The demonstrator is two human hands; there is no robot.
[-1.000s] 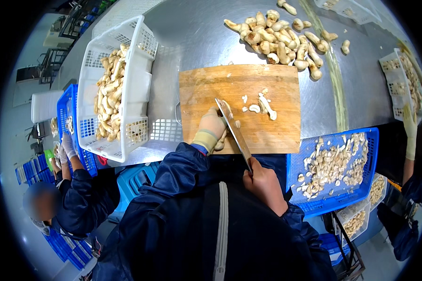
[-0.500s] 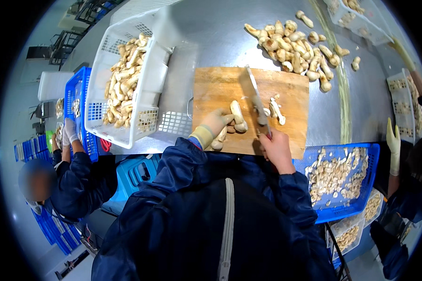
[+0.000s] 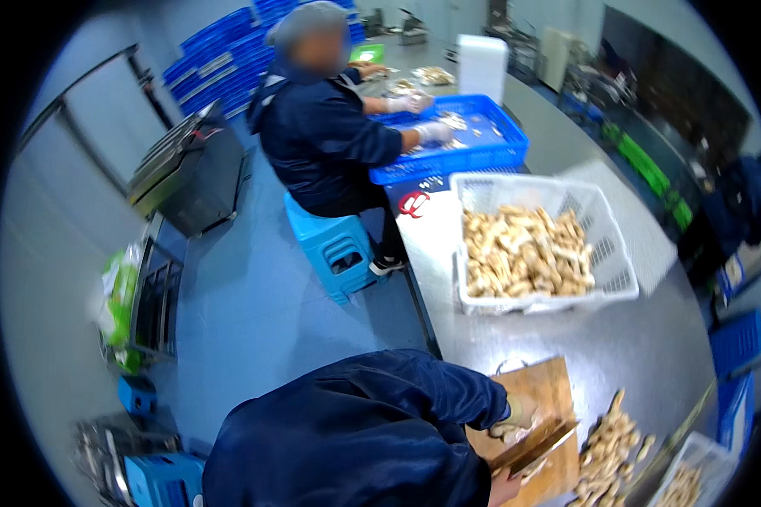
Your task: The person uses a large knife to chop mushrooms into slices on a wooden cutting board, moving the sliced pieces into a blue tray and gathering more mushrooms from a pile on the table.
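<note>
At the lower right of the head view lies a wooden cutting board (image 3: 551, 378). My left hand (image 3: 522, 411), with a pale yellow glove cuff at its wrist, is closed over a cream-coloured mushroom (image 3: 505, 433) on the board; its fingertips are blurred. The bare right hand (image 3: 505, 487) grips a knife by its handle, partly cut off by the lower edge. The broad knife blade (image 3: 539, 449) slants across the board close to my left fingers. Pale cut pieces lie beside the blade. A pile of whole mushrooms (image 3: 607, 448) rests just right of the board.
A white basket (image 3: 613, 224) full of mushrooms stands on the metal table (image 3: 680, 334). Beyond it, a co-worker (image 3: 330, 135) on a blue stool (image 3: 334, 253) reaches with gloved hands into a blue tray (image 3: 503, 152). Another white basket (image 3: 703, 452) sits at the lower right.
The view has swung left, bringing the co-worker and floor into the middle and pushing the board to the lower right. The knife stays in my right hand, now nearer my left hand.
</note>
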